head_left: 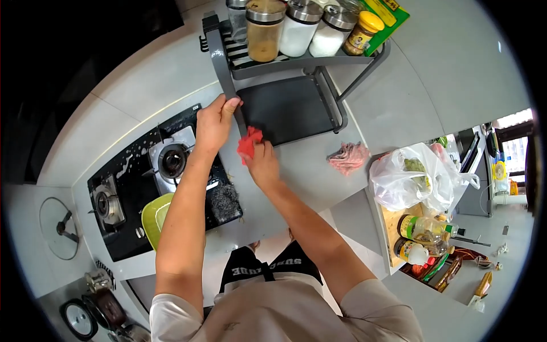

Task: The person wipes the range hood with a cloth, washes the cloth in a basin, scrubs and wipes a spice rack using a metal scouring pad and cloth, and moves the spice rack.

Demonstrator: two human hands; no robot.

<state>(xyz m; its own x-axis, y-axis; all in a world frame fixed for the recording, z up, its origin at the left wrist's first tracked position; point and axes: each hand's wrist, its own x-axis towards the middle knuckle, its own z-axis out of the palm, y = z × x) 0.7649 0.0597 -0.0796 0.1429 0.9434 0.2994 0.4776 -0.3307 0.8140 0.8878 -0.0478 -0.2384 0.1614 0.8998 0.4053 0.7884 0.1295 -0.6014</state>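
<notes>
My left hand (213,126) is closed around the left upright of a grey two-tier spice rack (221,62) on the counter. In my right hand (264,164) a red cloth (249,145) is bunched up and pressed near the front left edge of the rack's lower tray (290,108). Nothing stands on that dark tray. On the upper shelf are several glass spice jars (265,34) with metal lids, a small jar with a yellow cap (364,31) and a green and yellow packet (390,20).
A black gas stove (131,222) lies left, with a green basin (149,219) and a grey scouring pad (223,202) on it. A crumpled pink cloth (347,158) rests on the counter. White plastic bags (407,176) and oil bottles (421,228) stand right. A glass lid (58,228) is far left.
</notes>
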